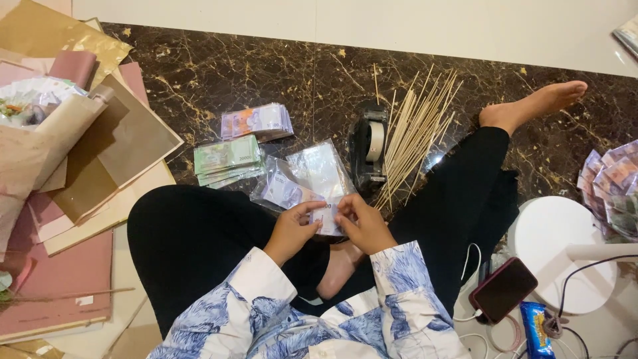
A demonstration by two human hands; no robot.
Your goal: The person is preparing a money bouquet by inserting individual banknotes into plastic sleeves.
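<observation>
While you sit cross-legged on the dark marble floor (266,73), both of your hands meet over your lap on a banknote in a clear plastic sleeve (319,174). Your left hand (292,229) has its fingers closed in a pinch on the sleeve's lower edge, and your right hand (362,223) pinches the same edge just beside it, fingertips nearly touching. The sleeve leans away from you, its far end reaching over the floor. Just left of it lies another sleeved purple note (282,191). Beyond that sit a green stack of banknotes (226,158) and, farther out, a purple and orange stack (257,121). A black tape dispenser (371,147) stands just right of the sleeve, with a fan of thin wooden skewers (415,129) beside it. Brown and pink wrapping paper sheets (100,166) lie well to your left. A phone with a red case (504,289) rests near your right knee.
</observation>
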